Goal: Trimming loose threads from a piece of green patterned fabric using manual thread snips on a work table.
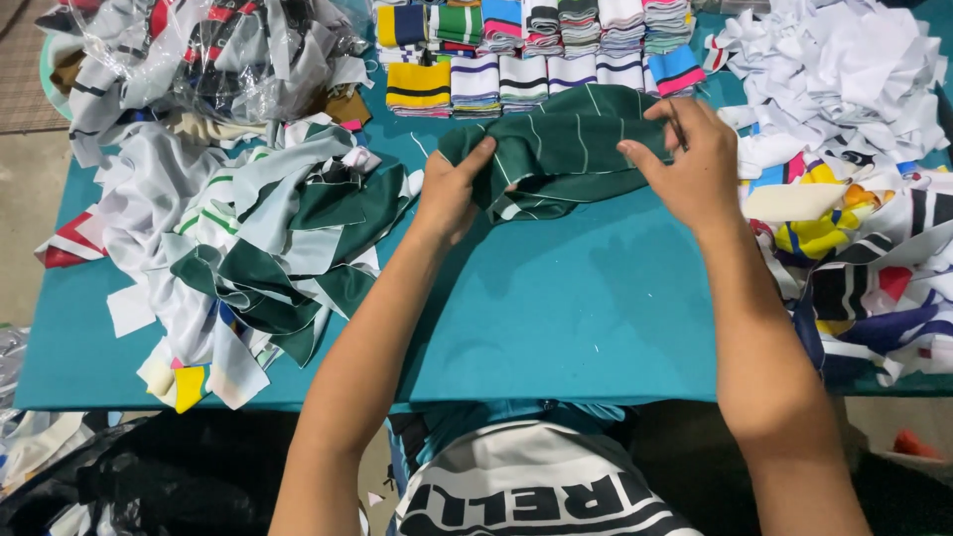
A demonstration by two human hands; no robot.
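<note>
— Well, nearest to us the teal counter lies bare under our forearms, and just past that bare patch we hold the dark green striped fabric piece with both hands, raised a little off the cloth.

— How are we gripping it?

— Our left hand is closed on its left end, thumb on top and fingers tucked beneath. Our right hand pinches its right edge between thumb and fingers, so the piece hangs bunched between the two.

— How do we judge it will handle?

— Soft and light, we'd say; it sags and folds in the middle, so it has no stiffness of its own. It looks like knit, likely to stretch and slide a bit. The ends, where we already have it, are the places to hold, keeping it taut.

— And around it?

— To our left, a heap of green and white offcuts; to our right, a pile of mixed coloured scraps. Farther back stand neat stacks of folded striped bands, with a clear plastic bag of scraps at the far left.
</note>
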